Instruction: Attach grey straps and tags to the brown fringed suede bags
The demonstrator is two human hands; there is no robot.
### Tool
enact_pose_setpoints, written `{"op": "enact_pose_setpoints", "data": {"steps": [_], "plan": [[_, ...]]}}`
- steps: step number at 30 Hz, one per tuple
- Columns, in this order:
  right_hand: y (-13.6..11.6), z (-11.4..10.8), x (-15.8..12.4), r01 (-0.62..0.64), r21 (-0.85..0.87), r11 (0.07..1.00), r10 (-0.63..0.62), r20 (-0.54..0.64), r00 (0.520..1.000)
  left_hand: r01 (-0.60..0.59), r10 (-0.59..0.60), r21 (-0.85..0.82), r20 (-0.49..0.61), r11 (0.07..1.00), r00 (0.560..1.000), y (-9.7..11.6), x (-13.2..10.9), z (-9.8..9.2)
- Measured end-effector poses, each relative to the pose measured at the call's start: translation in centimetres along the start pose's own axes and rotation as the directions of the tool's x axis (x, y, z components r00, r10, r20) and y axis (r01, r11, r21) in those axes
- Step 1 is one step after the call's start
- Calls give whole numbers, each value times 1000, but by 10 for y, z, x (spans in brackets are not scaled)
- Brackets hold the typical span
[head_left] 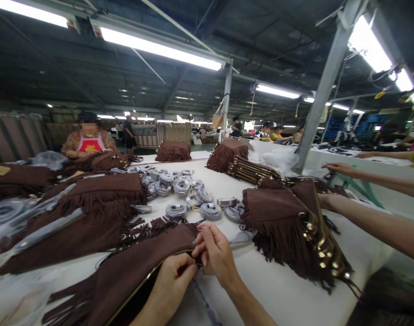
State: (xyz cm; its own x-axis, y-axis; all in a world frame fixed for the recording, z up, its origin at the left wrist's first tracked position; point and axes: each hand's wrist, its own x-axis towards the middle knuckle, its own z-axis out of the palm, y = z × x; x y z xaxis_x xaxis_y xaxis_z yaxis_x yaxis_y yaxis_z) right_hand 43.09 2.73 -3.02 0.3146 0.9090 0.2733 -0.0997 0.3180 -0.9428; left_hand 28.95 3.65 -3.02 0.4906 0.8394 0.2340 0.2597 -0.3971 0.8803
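A brown fringed bag (135,258) lies before me on the white table, its brass zip running along the near edge. My left hand (173,283) is closed in a pinch on the bag's edge at the right end of the zip. Close against it, my right hand (217,253) has its fingers bent and pinched together at the same corner. Whatever small part sits between the right fingertips is hidden. A thin grey strap (205,301) hangs down below the hands. Just beyond them are coiled straps in clear wrap (210,211).
Fringed bags lie in piles at left (105,190) and right (275,210). A co-worker's arms (370,222) reach in from the right beside the right pile. Across the table sits another person (89,140). A metal post (324,86) rises at the right.
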Motion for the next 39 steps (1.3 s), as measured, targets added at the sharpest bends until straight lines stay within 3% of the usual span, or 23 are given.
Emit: {"op": "enact_pose_setpoints", "data": {"steps": [3, 8, 11, 19, 24, 30, 39], "plan": [[-10, -9, 4, -101, 161, 982, 108, -37, 993, 58, -60, -63, -30, 996, 998, -4, 3, -5], [-19, -12, 0, -174, 72, 982, 161, 153, 975, 61, -66, -95, -55, 994, 996, -9, 6, -9], [-16, -4, -3, -205, 57, 977, 190, 198, 962, 54, -57, -86, -39, 995, 998, -9, 6, -7], [-7, 6, -4, -233, 210, 950, 186, 220, 958, 18, -17, -121, 11, 993, 1000, -7, 4, -3], [-10, -2, -2, -305, 275, 912, 267, 165, 949, 142, -128, -284, 68, 948, 989, -9, 10, -19], [-8, -2, -4, -317, 257, 913, 276, 183, 944, 128, -156, -473, -19, 872, 988, -1, 9, -23], [-2, 1, -6, -267, 206, 941, 223, 214, 951, 108, -139, -355, -63, 929, 988, -2, 8, -21]]}}
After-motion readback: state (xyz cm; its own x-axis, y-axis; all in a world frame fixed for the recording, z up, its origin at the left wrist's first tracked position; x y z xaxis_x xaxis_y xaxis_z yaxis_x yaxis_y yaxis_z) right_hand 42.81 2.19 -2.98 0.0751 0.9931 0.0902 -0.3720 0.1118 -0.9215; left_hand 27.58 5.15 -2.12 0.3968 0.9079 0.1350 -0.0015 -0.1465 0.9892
